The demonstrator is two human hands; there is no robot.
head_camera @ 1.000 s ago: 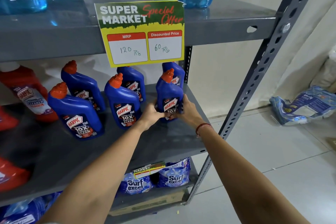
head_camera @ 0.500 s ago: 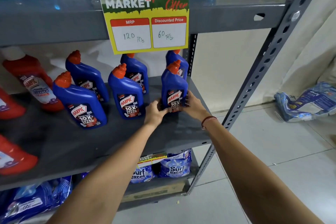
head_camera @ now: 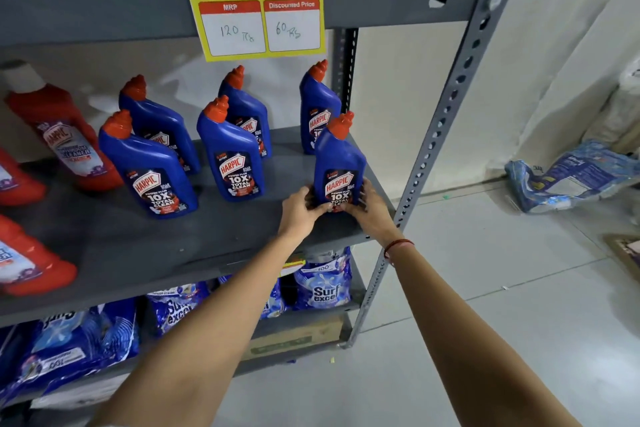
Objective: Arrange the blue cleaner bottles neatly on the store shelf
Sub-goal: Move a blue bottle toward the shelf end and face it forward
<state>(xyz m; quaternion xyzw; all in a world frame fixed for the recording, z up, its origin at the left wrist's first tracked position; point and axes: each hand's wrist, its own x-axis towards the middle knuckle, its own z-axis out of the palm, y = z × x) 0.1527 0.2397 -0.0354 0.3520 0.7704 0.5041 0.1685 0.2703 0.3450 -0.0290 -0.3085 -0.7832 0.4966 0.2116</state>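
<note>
Several blue cleaner bottles with orange caps stand on the grey middle shelf (head_camera: 194,253). The front right bottle (head_camera: 339,163) stands upright near the shelf's right front corner. My left hand (head_camera: 301,208) grips its base from the left and my right hand (head_camera: 370,208) from the right. Behind it stands another blue bottle (head_camera: 317,104) by the rear post. A middle pair (head_camera: 230,152) and a left pair (head_camera: 145,166) stand in two rows further left.
Red cleaner bottles (head_camera: 62,139) fill the shelf's left end. A yellow price sign (head_camera: 256,3) hangs from the upper shelf. Blue detergent packs (head_camera: 322,284) lie on the lower shelf. The perforated steel post (head_camera: 446,114) stands right of my hands; a crumpled pack (head_camera: 571,177) lies on the floor.
Both hands have drawn the front right bottle forward, toward the shelf's front edge, opening a gap to the bottle behind it. The camera has tilted down.
</note>
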